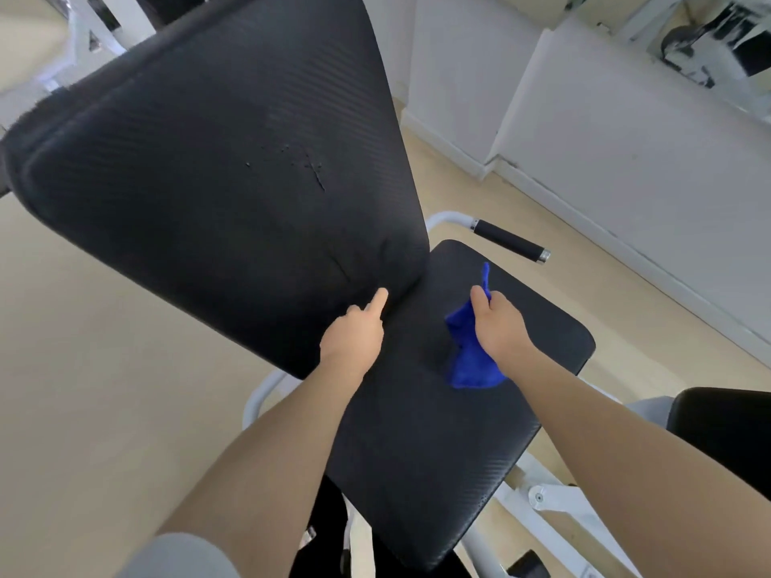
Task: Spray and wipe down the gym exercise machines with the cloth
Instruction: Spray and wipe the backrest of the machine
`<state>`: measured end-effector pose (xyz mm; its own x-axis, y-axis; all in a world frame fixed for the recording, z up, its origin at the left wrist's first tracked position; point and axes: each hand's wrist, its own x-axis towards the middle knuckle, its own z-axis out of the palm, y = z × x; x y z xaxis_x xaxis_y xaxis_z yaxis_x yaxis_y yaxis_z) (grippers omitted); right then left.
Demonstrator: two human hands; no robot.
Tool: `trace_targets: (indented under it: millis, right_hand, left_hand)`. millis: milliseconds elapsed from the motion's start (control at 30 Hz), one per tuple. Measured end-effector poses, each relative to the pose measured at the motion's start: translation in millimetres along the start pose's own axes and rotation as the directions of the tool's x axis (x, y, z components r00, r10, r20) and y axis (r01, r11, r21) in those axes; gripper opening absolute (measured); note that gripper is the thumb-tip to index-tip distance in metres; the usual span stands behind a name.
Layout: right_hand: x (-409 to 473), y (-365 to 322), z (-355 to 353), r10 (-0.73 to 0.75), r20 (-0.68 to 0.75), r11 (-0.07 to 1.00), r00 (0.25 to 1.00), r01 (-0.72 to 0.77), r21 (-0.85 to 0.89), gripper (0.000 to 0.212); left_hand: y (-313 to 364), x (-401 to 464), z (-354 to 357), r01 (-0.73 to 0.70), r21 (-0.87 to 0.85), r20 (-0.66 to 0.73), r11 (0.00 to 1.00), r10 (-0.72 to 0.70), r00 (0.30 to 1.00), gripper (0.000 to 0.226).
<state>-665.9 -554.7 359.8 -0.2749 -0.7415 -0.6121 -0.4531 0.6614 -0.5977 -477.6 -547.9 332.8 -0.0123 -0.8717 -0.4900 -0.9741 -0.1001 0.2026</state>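
Black seat pad [459, 410]; right hand [498, 323] grips crumpled blue cloth [469, 356]; left hand [354, 331] curled, forefinger out.

Two bare forearms, uncovered from elbow to wrist. Left hand [352, 333] bare: no glove, ring or watch. Right hand [498, 323] bare likewise, wrist unadorned. Light grey short sleeve [179, 556] at bottom-left edge, covering left upper arm; fabric plain, no print or seam visible. Right sleeve out of view. No markings on arms.
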Motion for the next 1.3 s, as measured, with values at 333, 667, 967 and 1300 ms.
trace_targets:
  millis: [333,667,967,1300]
  right_hand:
    - [-30.7,-75.1,15.6,0.063,0.306,0.687,0.950,-0.264,0.677,0.022]
    - [-96.0,-231.1,18.8,-0.432,-0.183,0.505,0.883,0.405,0.762,0.020]
    - [-46.7,-224.8,61.6,-0.581,-0.231,0.765,0.780,0.621,0.171,0.030]
    - [-46.1,-260.0,62.0,-0.744,-0.396,0.566,0.539,0.822,0.056,0.032]
  left_hand:
    - [-23.7,-65.4,-89.2,-0.182,-0.325,-0.259,0.928,0.098,0.961,0.068]
    - [-34.6,-90.7,-221.0,-0.385,-0.088,-0.636,0.919,0.245,0.732,0.033]
    - [-33.8,-72.0,-279.4,-0.367,-0.078,-0.639,0.927,0.236,0.732,0.032]
    - [-41.6,-46.2,-278.1,-0.198,0.070,-0.447,0.978,0.208,0.870,0.060]
